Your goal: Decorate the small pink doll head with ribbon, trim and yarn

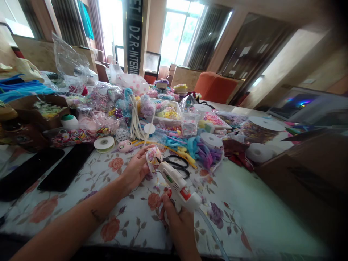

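Observation:
My left hand [136, 167] is closed around a small craft piece [153, 155] covered in pastel bits, with a thin pale stick rising from it. In my right hand [176, 219] is a white hot glue gun [174, 179], gripped by its handle, fingers near the red trigger. Its dark nozzle points up and left and appears to meet the piece's surface; whether it touches, I cannot tell. A clear glue stick [213, 232] trails from the gun's rear. Just behind the gun lie black-handled scissors [178, 162], their blades hidden.
Two black phone-like slabs [66, 166] lie at left. A ribbon spool [104, 144] and a pink face-shaped piece [125, 146] sit nearby. Bags of trims, a white tray [178, 108] and more spools [211, 140] crowd the back. A cardboard box [304, 174] stands at right on the flowered tablecloth [130, 217].

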The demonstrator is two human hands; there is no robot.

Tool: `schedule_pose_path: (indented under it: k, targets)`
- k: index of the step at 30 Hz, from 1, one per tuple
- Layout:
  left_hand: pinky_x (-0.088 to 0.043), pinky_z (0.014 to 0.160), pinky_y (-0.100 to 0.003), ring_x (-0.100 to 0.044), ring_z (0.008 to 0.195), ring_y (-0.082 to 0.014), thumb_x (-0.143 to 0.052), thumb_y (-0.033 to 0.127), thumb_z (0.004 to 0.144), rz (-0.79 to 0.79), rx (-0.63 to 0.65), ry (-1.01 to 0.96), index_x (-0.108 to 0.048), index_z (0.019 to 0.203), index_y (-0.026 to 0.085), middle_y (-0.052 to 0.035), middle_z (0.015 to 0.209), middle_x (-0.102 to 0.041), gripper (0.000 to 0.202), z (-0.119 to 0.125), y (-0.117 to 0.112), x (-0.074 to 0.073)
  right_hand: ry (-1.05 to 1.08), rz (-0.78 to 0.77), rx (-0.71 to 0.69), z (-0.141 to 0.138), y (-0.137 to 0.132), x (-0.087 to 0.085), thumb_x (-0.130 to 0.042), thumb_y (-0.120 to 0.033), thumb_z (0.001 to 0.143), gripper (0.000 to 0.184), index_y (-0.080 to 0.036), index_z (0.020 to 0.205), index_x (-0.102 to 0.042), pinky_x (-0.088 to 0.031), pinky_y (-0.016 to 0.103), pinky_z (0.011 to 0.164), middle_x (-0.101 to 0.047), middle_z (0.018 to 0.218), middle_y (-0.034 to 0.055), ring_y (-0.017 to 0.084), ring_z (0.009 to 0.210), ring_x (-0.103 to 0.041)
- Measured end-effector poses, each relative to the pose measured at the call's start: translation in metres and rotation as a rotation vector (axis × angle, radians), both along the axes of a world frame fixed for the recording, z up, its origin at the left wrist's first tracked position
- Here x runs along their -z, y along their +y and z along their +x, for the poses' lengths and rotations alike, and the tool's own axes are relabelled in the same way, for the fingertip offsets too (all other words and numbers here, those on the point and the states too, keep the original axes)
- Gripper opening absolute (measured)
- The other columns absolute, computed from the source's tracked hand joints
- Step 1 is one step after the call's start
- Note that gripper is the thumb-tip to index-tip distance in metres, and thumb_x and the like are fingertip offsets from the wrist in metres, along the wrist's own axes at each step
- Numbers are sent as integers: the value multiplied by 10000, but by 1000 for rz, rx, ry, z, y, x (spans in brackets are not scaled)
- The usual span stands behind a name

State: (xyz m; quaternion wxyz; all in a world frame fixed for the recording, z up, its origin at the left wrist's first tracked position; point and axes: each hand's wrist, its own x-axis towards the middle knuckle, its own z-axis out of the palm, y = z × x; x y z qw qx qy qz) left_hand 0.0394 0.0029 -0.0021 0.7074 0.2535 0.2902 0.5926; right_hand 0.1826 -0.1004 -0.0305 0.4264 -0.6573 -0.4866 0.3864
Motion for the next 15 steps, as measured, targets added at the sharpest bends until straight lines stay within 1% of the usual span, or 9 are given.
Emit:
schedule_pose_path:
  k: [3,9,15]
  targets:
    - [-569,638,-242,-686,741,-159,-735,206,786,8,1,-2,-655,1073,184,-55,939,-712,299,-1,1,1,3,-10,-1,1,0,3,-547,-534,818,498,-209,441,-569,-433,285,543,-514,411,4,171,461,-526]
    - [-565,584,-224,-682,704,-147,-712,206,810,-18,-18,-9,-656,1076,188,-48,915,-713,273,-2,3,-1,-27,6,29,2,0,4,-563,-526,810,463,-209,473,-590,-438,291,558,-510,397,1,190,494,-555]
    - [-582,635,-236,-694,746,-156,-708,200,813,-16,-40,-43,-669,1027,189,-46,929,-715,218,-2,3,-3,28,15,15,1,1,-1,-559,-542,810,457,-214,492,-570,-439,282,545,-536,420,-9,166,453,-529]
